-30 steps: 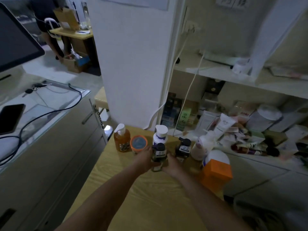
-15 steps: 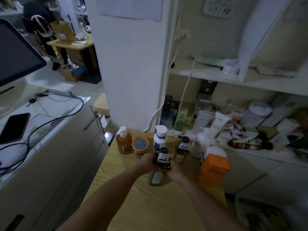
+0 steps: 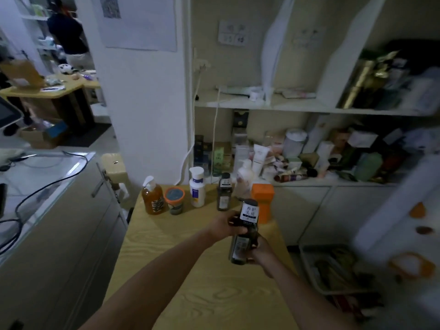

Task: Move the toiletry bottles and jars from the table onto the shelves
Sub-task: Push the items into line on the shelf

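Note:
A dark bottle with a white label on its black cap is lifted above the wooden table. My left hand grips it near the top and my right hand grips its lower body. Along the table's far edge stand an amber pump bottle, an orange-rimmed jar, a white bottle, a second dark bottle, a white pump bottle and an orange box.
White shelves rise behind the table; the lower shelf is crowded with tubes, boxes and jars. A grey cabinet with cables stands left. A wire basket sits on the floor at right. A person stands far back left.
The dark bottle has been lifted off the table and drawn toward me, with both hands on it. The view has tilted up, showing more of the shelves.

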Motion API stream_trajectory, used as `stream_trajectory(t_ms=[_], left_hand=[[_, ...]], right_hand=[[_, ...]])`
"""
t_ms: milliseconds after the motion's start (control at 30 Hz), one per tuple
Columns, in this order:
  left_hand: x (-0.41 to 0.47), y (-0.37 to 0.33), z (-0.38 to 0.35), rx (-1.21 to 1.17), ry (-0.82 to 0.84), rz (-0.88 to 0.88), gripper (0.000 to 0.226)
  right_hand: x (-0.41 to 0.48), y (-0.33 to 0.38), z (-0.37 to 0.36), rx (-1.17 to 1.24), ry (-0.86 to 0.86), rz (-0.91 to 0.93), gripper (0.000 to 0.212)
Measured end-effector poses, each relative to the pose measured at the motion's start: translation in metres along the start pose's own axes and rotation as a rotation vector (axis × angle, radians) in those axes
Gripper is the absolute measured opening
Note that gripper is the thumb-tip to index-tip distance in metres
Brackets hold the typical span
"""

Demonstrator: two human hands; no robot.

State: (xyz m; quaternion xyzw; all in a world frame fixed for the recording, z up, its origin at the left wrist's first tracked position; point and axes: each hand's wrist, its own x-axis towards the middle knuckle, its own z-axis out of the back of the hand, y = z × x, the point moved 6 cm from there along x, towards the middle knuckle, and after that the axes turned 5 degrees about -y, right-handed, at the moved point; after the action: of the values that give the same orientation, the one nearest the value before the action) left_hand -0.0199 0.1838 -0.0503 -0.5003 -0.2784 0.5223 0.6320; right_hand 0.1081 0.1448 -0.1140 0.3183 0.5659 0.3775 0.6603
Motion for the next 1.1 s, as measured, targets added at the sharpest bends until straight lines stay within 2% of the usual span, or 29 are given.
stream_trajectory(t_ms=[200,333,400,533,633,700,767,867,967,1100], left_hand=[[-0.024,-0.048,-0.088,0.087,0.227,-0.079,0.075],[-0.054,-0.084,-0.158,0.095,0.346,-0.185,0.071],[-0.08,-0.1,-0.198,0.079,0.419,-0.235,0.068],[-0.151,-0.123,-0.291,0.073,0.598,-0.351,0.068],[-0.23,-0.132,-0.369,0.106,0.765,-0.395,0.064],[-0.298,-0.141,-0.422,0.109,0.904,-0.471,0.058],[-0.375,-0.151,-0.47,0.085,1.059,-0.522,0.058],[-0.486,-0.164,-0.53,0.065,1.234,-0.617,0.065],[-0.587,-0.17,-0.58,0.089,1.418,-0.654,0.071],[-0.713,-0.173,-0.618,0.108,1.586,-0.74,0.074]], right_hand=[[-0.061,-0.032,0.071,0.103,-0.186,0.054,0.041],[-0.12,-0.059,0.131,0.152,-0.332,0.108,0.043],[-0.156,-0.079,0.162,0.148,-0.399,0.159,0.051],[-0.263,-0.143,0.211,0.214,-0.543,0.164,0.052],[-0.365,-0.197,0.239,0.245,-0.715,0.149,0.054],[-0.443,-0.237,0.254,0.204,-0.886,0.153,0.066],[-0.526,-0.281,0.257,0.107,-1.024,0.037,0.055],[-0.642,-0.343,0.257,0.225,-1.205,-0.022,0.044],[-0.745,-0.392,0.247,0.349,-1.424,-0.054,0.04],[-0.854,-0.441,0.219,0.321,-1.64,-0.137,0.045]])
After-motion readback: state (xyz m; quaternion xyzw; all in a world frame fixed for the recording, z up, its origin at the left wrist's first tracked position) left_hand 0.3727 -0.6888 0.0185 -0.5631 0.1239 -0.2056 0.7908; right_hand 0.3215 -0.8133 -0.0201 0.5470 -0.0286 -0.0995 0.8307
